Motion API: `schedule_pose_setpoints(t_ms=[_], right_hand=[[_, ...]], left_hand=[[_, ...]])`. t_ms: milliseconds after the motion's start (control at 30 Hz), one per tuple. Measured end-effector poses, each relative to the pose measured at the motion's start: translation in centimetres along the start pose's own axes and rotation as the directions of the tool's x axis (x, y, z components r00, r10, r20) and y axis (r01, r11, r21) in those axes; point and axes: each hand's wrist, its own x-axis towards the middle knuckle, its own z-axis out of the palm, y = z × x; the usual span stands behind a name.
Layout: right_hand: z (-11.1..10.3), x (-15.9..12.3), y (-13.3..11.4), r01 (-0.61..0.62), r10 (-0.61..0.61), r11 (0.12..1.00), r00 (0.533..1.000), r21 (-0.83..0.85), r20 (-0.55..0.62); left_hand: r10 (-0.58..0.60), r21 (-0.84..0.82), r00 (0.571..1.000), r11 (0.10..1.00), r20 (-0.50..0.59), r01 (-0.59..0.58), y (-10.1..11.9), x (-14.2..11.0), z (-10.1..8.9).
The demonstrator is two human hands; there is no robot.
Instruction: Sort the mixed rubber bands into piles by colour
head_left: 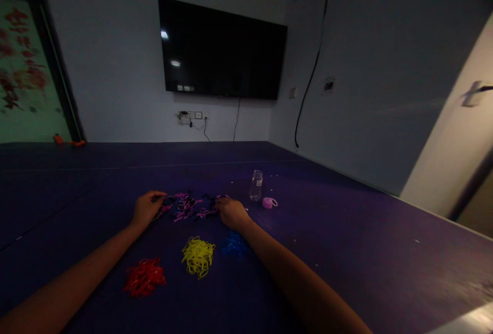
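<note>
A loose pile of pink and black rubber bands (185, 206) lies on the purple surface between my two hands. At its left edge is my left hand (147, 207), fingers bent and pinched together on some of the bands. My right hand (232, 212) reaches in from the other side, its fingertips closed on bands at the right edge; the palm hides part of them. Nearer to me lie a heap of yellow rubber bands (197, 257), a heap of red rubber bands (145, 276) and a heap of blue rubber bands (234, 244), the last beside my right wrist.
Beyond my right hand stands a clear bottle (256, 186) without a lid. A pink cap with a loop (267, 202) lies next to it. Small white scraps dot the purple surface (346, 241). A television (223, 51) hangs on the back wall; a black cable (316, 56) runs down the right wall.
</note>
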Motion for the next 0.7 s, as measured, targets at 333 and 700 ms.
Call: schedule_pose_setpoints(t_ms=[333, 700], right_hand=[[-0.22, -0.04, -0.07, 0.007, -0.007, 1.000, 1.000, 0.019, 0.007], [-0.62, -0.14, -0.31, 0.004, -0.004, 1.000, 1.000, 0.010, 0.015]], left_hand=[[-0.053, 0.033, 0.999, 0.998, -0.006, 0.053, -0.30, 0.01, 0.12], [0.004, 0.150, 1.000, 0.989, 0.014, -0.006, -0.03, -0.05, 0.04]])
